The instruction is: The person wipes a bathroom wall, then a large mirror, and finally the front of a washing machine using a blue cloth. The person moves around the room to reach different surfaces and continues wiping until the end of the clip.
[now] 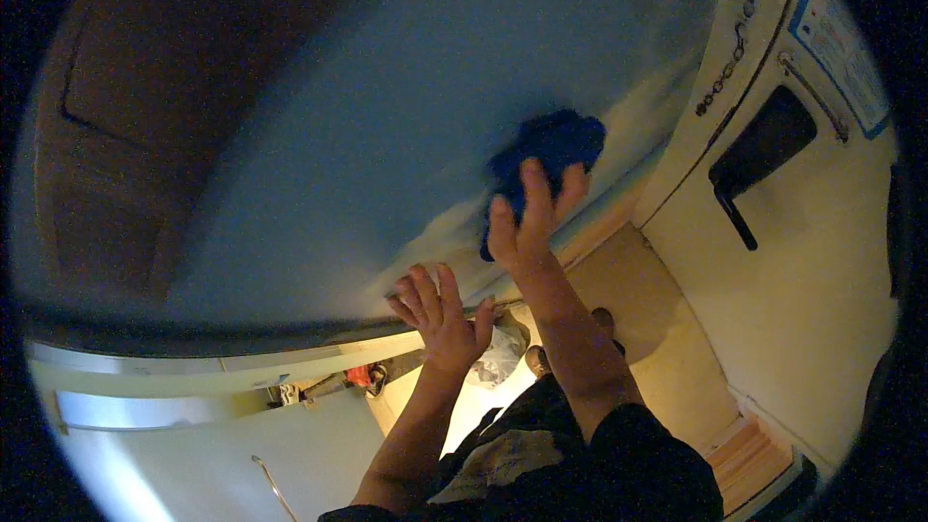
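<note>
Right hand (530,235) on the blue cloth (559,147), fingers spread; whether they also grip it, I can't tell! That cloth lies against the broad glossy surface (387,135), one o'clock from the left hand (447,329), whose fingers fan apart at its lower edge.

Cream door (807,242) at right — tan floor (667,367) — white glare (121,483), lower left.

hands (445,327): 2 | blue cloth (563,143): 1 | chain (718,87): 1 | blue-edged sheet (839,58): 1
</note>
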Motion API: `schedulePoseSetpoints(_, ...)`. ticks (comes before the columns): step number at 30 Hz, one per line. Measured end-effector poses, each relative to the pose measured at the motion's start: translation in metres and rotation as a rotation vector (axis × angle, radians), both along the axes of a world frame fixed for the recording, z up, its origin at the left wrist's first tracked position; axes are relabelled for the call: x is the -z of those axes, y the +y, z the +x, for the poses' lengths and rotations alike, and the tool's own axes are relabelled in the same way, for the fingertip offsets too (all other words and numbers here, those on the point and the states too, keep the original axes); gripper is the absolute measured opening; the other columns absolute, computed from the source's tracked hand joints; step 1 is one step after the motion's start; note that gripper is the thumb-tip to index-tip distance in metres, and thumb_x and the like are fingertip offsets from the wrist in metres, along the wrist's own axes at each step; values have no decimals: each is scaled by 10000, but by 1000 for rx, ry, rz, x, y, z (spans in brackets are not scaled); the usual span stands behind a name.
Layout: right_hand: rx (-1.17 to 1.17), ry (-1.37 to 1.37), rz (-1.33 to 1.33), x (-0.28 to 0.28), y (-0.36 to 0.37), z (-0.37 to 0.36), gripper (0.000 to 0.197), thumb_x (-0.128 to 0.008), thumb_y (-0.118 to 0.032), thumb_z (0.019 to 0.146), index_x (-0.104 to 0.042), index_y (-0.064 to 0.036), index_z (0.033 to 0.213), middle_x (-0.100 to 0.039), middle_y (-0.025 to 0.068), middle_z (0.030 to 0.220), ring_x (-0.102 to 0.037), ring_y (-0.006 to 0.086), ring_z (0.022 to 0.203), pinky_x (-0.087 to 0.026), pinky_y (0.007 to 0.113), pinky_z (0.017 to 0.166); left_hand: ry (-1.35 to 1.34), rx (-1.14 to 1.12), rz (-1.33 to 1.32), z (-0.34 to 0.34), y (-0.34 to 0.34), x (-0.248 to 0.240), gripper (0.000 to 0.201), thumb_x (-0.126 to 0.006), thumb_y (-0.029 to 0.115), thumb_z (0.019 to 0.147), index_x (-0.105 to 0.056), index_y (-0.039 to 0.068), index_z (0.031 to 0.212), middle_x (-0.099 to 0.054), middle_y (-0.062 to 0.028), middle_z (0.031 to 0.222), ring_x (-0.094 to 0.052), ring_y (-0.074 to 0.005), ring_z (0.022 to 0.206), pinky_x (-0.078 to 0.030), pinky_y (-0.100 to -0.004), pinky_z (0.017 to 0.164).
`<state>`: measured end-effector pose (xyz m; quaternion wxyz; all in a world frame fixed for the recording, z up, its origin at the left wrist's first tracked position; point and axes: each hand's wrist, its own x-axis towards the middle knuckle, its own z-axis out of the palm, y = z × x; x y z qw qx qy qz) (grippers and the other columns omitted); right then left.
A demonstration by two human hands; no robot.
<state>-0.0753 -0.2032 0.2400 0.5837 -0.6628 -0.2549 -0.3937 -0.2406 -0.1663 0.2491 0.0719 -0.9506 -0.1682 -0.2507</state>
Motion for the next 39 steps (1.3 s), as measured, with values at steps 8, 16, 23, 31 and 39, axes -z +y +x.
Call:
schedulePoseSetpoints(8, -42, 116, 22, 44, 39, -75, 462, -564, -245, 811, -426, -77, 1218, -180, 258, 1333, -187, 442, 1221, -116, 593, 987, -119, 57, -107, -10, 0, -17, 781, -466, 412, 846, -120, -58, 1364, -19, -311, 1412, 48, -480, 1300, 45, -605, 1003)
schedulePoseSetpoints(16, -136, -272, -82, -52, 41, -79, 307, -672, -421, 681, -599, -396, 978, -392, 89, 1188, -276, 446, 1195, -156, 638, 972, -319, 187, -107, -39, 6, -40, 810, -501, 443, 831, -167, -101, 1331, -40, -391, 1360, 11, -562, 1255, -55, -658, 973)
schedulePoseSetpoints(23, -66, -22, -21, -47, 41, -78, 448, -608, -315, 746, -527, -64, 1107, -254, 249, 1232, -231, 459, 1121, -144, 653, 923, -382, 220, 1, -71, 16, -44, 731, -463, 425, 855, -234, -92, 1318, -66, -377, 1367, -16, -515, 1284, -31, -623, 1001)
schedulePoseSetpoints(31, -156, -216, -80, -59, 68, -135, 308, -633, -496, 697, -616, -366, 976, -356, 92, 1215, -240, 418, 1213, -189, 633, 944, -455, 128, -6, -82, 40, -60, 809, -541, 441, 796, -214, -71, 1331, -63, -375, 1370, 29, -514, 1286, -5, -609, 1001)
schedulePoseSetpoints(39, -34, -322, -91, -123, 56, -97, 420, -580, -329, 776, -563, -127, 1144, -276, 216, 1283, -243, 482, 1165, -187, 636, 936, -325, 65, 100, -88, 53, -47, 801, -570, 443, 781, -270, -96, 1292, -30, -364, 1380, 63, -511, 1285, 19, -607, 1001)
